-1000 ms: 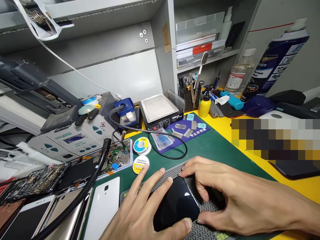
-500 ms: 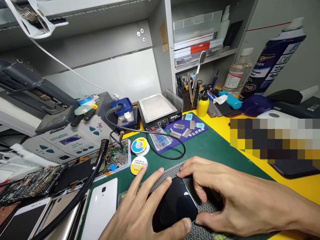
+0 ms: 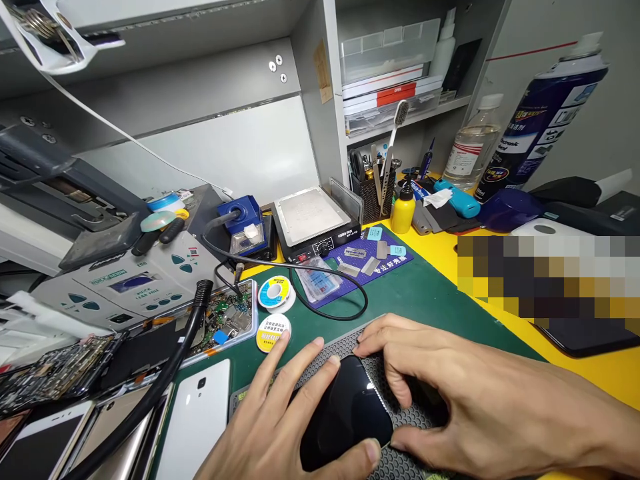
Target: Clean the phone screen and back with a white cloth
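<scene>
Head view: black phone (image 3: pixel 345 417) lies flat, long axis diagonal.

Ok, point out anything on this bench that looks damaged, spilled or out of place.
Nothing is spilled. At the left, bare circuit boards lie heaped beside loose phones, with a black hose draped across them. The dark phone between left hand and right hand lies askew on its grey mat.

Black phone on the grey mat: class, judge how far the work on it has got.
Done: the black phone lies flat on the grey mat. In hand: the left hand and right hand grip its edges, thumbs at the near edge. Left: it looks whole, no seam opened, and no tool from the tool cup is in either hand.
</scene>
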Demonstrator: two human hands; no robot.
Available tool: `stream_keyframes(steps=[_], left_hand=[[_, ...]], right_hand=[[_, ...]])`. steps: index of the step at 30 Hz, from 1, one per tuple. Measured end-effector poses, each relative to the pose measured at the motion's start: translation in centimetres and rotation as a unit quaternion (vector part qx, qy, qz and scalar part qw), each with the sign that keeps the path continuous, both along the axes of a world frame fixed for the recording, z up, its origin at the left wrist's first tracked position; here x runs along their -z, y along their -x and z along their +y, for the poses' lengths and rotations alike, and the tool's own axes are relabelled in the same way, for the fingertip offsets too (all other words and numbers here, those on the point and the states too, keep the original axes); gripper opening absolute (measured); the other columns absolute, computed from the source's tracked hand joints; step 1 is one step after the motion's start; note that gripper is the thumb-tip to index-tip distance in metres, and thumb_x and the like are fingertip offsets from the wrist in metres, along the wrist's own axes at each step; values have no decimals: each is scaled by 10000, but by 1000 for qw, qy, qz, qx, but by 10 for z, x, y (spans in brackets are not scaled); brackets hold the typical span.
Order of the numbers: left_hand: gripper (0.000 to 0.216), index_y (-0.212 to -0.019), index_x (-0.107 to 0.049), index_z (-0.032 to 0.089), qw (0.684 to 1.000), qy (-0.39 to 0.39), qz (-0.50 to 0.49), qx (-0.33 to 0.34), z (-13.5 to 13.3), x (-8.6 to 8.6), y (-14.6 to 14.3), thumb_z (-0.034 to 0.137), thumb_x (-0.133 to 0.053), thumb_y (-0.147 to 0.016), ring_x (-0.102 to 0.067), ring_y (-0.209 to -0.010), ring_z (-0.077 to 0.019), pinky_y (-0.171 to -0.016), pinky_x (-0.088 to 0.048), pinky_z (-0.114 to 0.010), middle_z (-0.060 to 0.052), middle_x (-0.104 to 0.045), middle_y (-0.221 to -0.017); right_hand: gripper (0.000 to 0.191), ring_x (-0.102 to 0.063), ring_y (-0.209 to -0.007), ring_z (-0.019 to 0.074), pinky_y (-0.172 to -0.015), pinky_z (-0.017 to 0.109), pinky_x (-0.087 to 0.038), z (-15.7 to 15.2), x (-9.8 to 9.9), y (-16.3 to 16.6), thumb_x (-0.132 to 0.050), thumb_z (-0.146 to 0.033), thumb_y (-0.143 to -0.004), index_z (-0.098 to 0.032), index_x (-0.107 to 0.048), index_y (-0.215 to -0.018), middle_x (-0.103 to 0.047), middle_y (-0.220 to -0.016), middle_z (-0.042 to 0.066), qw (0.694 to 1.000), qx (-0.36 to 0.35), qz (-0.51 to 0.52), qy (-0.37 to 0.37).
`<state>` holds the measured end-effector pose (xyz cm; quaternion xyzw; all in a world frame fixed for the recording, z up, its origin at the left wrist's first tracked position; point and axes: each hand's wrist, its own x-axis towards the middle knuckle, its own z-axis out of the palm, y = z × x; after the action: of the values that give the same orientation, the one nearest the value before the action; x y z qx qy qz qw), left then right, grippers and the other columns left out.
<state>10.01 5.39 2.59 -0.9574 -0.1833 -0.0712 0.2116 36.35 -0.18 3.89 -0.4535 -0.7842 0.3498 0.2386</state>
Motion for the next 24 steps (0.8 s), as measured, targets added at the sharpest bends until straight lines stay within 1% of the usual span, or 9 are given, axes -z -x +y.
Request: stream_keyframes(steps=[3,5,8,11,13,16,21,24], left_hand=[[564,-1228,-728,158,1000,0,0,-7,-1,1,0,581,-531,-912,-717,-1104,-404,-692,-684,-473,-128,-716,-1277],[577,-1214,-737,160,1000,0,1,-8,-1,1,-2,600,-525,-906,-728,-1074,-406,-674,-683,-472,-135,-722,-1262],[591,-1194,-748,163,1000,-4,3,-7,0,-1,-4,619,-508,-905,-741,-1040,-403,-651,-681,-463,-139,-731,-1239],[589,-1195,-746,164,1000,-10,4,-5,1,-3,-5,615,-499,-907,-747,-1030,-399,-645,-680,-471,-139,-735,-1234],[588,-1200,-743,164,1000,-10,6,-4,0,-3,-6,611,-494,-909,-751,-1027,-393,-642,-681,-475,-138,-738,-1229],[590,-1199,-744,172,1000,-11,10,-8,-3,-3,-6,620,-498,-904,-748,-1039,-390,-644,-683,-469,-126,-741,-1229],[599,-1216,-737,178,1000,-7,9,-16,-2,-2,-8,633,-511,-899,-740,-1058,-393,-659,-686,-451,-108,-733,-1254],[612,-1231,-731,159,1000,-6,8,-17,0,-1,-10,627,-518,-900,-725,-1079,-417,-665,-685,-469,-122,-719,-1274]], right_hand=[[300,-612,-1065,220,-864,267,-500,-1,-2,-3,-765,-125,-767,-238,-492,-820,-629,-1096,22,1000,19,-10,21],[301,-596,-1135,217,-880,253,-489,-1,-3,-5,-776,-143,-784,-242,-493,-814,-625,-1130,5,999,24,-13,36],[296,-527,-1262,189,-912,221,-461,-1,-4,-7,-782,-185,-832,-251,-495,-802,-615,-1163,-38,997,23,-16,67],[282,-471,-1330,164,-947,201,-437,-1,-2,-7,-773,-242,-877,-254,-507,-786,-606,-1197,-64,995,25,-16,90],[277,-458,-1345,148,-940,179,-430,-1,-1,-7,-778,-256,-884,-255,-519,-785,-603,-1199,-75,995,27,-15,96],[268,-479,-1322,135,-912,164,-427,0,0,-7,-783,-224,-878,-251,-530,-792,-599,-1175,-74,995,26,-18,100],[222,-504,-1304,162,-914,199,-431,0,0,-6,-750,-206,-885,-251,-547,-806,-601,-1207,-74,995,23,-13,101],[219,-466,-1350,174,-929,201,-430,-2,0,-5,-740,-197,-882,-251,-542,-804,-616,-1205,-74,995,23,-9,102]])
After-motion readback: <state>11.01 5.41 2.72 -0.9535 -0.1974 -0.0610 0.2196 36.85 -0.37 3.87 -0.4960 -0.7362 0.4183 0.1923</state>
